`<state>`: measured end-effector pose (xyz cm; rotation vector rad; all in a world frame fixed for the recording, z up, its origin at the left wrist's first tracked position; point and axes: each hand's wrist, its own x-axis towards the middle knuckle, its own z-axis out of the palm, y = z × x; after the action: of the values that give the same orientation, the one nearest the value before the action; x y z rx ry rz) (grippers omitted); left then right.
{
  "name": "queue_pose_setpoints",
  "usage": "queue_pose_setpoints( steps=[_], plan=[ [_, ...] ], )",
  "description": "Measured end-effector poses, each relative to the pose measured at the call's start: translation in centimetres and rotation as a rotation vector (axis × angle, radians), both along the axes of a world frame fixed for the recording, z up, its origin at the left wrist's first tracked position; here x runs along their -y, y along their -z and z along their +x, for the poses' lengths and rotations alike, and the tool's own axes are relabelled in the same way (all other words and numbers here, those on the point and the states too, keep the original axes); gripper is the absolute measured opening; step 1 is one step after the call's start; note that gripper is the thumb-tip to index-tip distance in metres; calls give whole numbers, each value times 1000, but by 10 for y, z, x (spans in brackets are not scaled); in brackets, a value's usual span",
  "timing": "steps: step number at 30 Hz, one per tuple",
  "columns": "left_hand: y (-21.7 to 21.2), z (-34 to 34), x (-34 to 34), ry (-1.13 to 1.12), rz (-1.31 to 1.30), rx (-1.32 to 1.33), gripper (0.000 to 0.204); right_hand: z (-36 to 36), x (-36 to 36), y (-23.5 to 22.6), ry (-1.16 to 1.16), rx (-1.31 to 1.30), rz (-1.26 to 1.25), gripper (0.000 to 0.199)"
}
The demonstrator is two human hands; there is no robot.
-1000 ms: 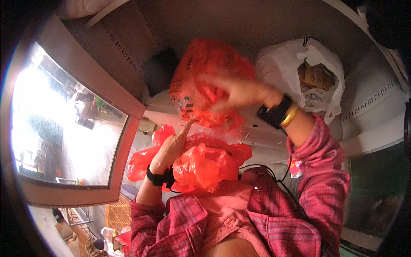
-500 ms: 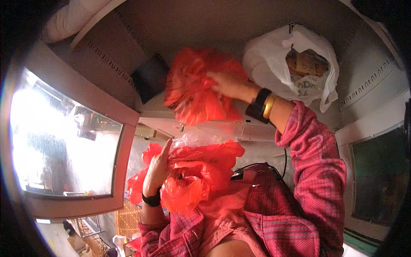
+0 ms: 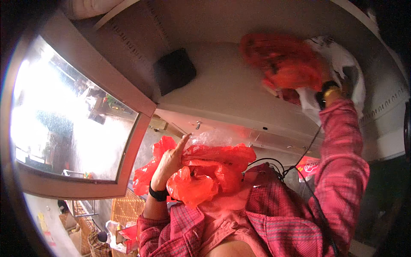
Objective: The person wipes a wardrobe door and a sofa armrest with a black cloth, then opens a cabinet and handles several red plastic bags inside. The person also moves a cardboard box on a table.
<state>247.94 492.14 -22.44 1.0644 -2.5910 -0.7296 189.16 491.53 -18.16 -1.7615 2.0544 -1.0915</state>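
Observation:
My left hand (image 3: 168,166) is closed on a bundle of crumpled red plastic bags (image 3: 205,169), held in front of my chest; some clear plastic shows at its top. Its thumb sticks up beside the bundle. My right arm reaches far into a cabinet, and the right hand (image 3: 324,77) holds another red plastic bag (image 3: 282,60), which is blurred and hides most of the fingers. Right beside that hand, and partly covered by it and the red bag, is a white plastic bag (image 3: 358,90) on the cabinet's floor.
The cabinet shelf (image 3: 222,73) holds a dark square object (image 3: 175,70) on the left. A framed glass door (image 3: 143,128) stands open at the left. Black cables (image 3: 295,167) hang by my right arm. Below left are a woven surface (image 3: 126,207) and various household items.
My right hand has carried its red bag rightward, from the cabinet's middle to the white bag. My left hand keeps its bundle nearly in place. The view has shifted, showing more cables.

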Motion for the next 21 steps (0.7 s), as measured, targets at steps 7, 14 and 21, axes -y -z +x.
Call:
queue_pose_setpoints(
  steps=[7,14,21],
  plan=[
    [22,14,8,13,-16,-42,76,-85,-63,14,351,-295,211,36],
    [-2,-12,14,97,11,20,76,-58,-64,9,385,-257,130,39],
    [-5,0,8,273,-3,-61,73,43,-79,-43,241,416,-389,41]
  ],
)
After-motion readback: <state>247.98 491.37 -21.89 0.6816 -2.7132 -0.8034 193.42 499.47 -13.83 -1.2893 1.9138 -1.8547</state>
